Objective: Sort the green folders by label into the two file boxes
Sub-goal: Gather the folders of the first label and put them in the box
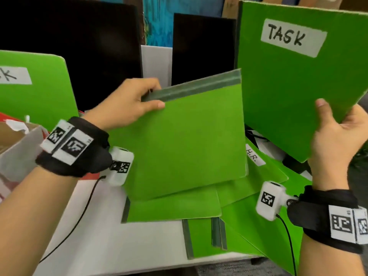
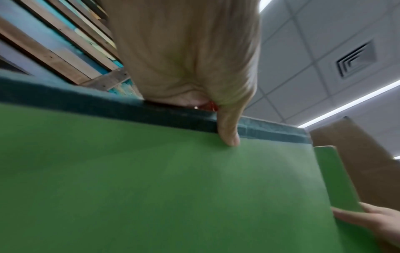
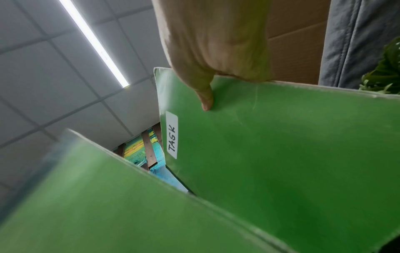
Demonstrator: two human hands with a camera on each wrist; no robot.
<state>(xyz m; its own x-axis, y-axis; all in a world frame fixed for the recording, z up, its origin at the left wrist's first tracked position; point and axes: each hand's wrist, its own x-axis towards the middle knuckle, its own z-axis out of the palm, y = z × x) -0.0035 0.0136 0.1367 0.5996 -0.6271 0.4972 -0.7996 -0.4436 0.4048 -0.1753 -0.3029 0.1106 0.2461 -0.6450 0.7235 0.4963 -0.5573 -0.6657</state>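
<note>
My right hand (image 1: 336, 132) grips the lower corner of a green folder (image 1: 298, 80) labelled TASK (image 1: 292, 37), held upright at the right; the right wrist view shows my thumb (image 3: 205, 97) on that TASK folder (image 3: 281, 145). My left hand (image 1: 131, 104) pinches the dark spine edge of a second green folder (image 1: 185, 140), tilted up over the pile, its label hidden. In the left wrist view my thumb (image 2: 229, 135) lies over that folder (image 2: 151, 188). Several more green folders (image 1: 175, 208) lie on the white table (image 1: 111, 240), one labelled H.R. (image 1: 253, 155).
A green folder (image 1: 35, 90) with a partly seen label stands at the left, behind a white and red box (image 1: 18, 154). Two dark screens (image 1: 79, 48) stand at the back. The table's front edge runs along the bottom.
</note>
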